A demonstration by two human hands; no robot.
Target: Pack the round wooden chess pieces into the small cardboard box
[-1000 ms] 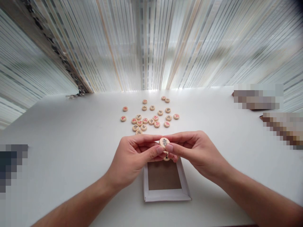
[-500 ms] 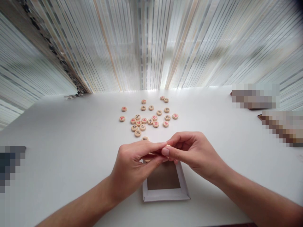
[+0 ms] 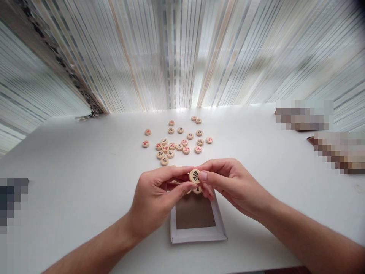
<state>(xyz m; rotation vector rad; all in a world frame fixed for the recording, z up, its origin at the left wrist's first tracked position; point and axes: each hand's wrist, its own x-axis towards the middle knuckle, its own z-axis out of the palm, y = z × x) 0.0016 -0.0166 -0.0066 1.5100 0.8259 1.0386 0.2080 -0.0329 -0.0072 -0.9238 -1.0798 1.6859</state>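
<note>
A round wooden xiangqi piece (image 3: 194, 176) with a black character is pinched between both hands, its marked face toward me. My left hand (image 3: 159, 194) grips its left side with thumb and fingers. From the right, my right hand (image 3: 225, 177) presses a thumb on the face. Below them lies a shallow white box (image 3: 196, 235) with a brown bottom; its far end is hidden by my hands. Another black-marked piece (image 3: 196, 189) shows partly just under the held one. Beyond my hands, several loose pieces (image 3: 172, 145) with red or black characters are scattered on the white table (image 3: 99, 167).
A striped curtain (image 3: 182, 53) hangs along the table's far edge. Blurred-out objects lie at the right, one brownish (image 3: 339, 152) and another (image 3: 302, 118) behind it. A dark blurred item (image 3: 11, 198) is at the left edge.
The held piece has turned so its black character faces me; before, my fingers mostly covered it. A second piece under my hands has come into view. The whole view has shifted slightly.
</note>
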